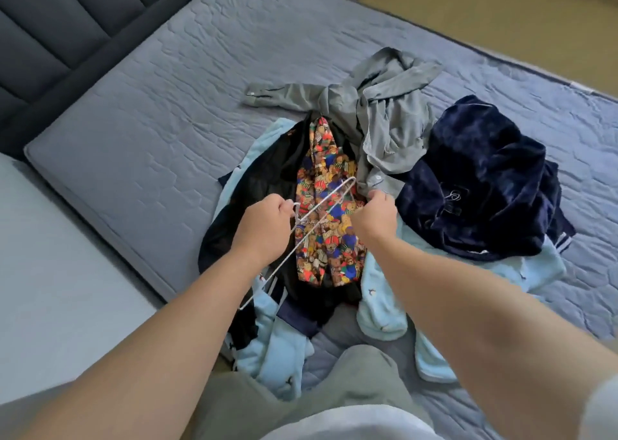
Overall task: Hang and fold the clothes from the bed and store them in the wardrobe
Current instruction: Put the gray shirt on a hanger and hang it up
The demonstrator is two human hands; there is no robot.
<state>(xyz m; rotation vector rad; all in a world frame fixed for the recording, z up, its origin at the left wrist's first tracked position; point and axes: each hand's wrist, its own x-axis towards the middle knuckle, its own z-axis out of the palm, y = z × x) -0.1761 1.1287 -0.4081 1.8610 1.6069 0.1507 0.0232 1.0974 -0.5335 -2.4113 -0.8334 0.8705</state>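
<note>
You are at the very start of the job. Your left hand [267, 225] has its fingers curled round the neck of a white wire hanger [351, 180], which slants across the pile. Your right hand [376, 217] is clenched on the near edge of the grey shirt [384, 122], so that shirt looks like the first piece you mean to hang.

Nothing shows as finished. No garment is on the hanger, and nothing lies folded. All the clothes sit in one loose heap on the bed [150, 122]:
- The grey shirt is crumpled at the far side, with one sleeve thrown out to the left.
- The navy velvet garment [485, 179] is bunched on the right, touching the grey shirt.
- The bear-print garment [327, 225] lies in the middle, under the hanger.
- The black garment [261, 179] is beside it on the left.
- The light blue fleece [384, 299] is spread beneath them all, reaching toward you.

The wardrobe is not in view, so you cannot tell whether anything is stored there.

What is left, by my reading, is nearly everything: pull the shirt free, thread the hanger into it, then sort the other four into hanging or folding and carry them away.
</note>
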